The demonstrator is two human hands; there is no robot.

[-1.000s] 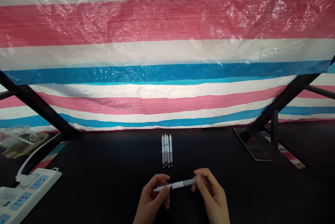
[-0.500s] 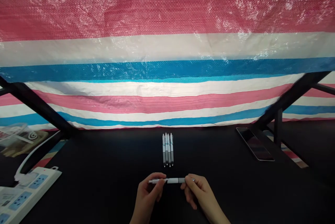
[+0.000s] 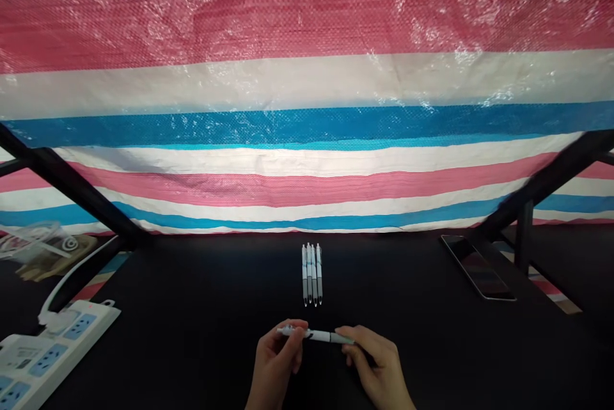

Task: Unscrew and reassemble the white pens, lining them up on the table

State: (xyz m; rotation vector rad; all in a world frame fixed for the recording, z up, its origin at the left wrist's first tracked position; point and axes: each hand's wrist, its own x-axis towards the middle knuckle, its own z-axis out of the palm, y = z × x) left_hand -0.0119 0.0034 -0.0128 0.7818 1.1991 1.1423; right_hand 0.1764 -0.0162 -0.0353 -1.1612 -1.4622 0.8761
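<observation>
I hold a white and grey pen [image 3: 319, 335] level between both hands just above the black table [image 3: 192, 333]. My left hand [image 3: 275, 365] pinches its left end with thumb and fingertips. My right hand [image 3: 378, 368] pinches its right end, fingers curled. Beyond the held pen, several matching pens [image 3: 311, 272] lie side by side in a neat row, pointing away from me.
A dark phone [image 3: 477, 266] lies at the right on the table. A white power strip [image 3: 43, 355] with a cable sits at the lower left. A striped red, white and blue tarp [image 3: 307, 109] hangs behind, crossed by black frame bars [image 3: 67, 189].
The pen has gone from tilted to level and shifted slightly left. Both hands moved a little closer together and lower in view.
</observation>
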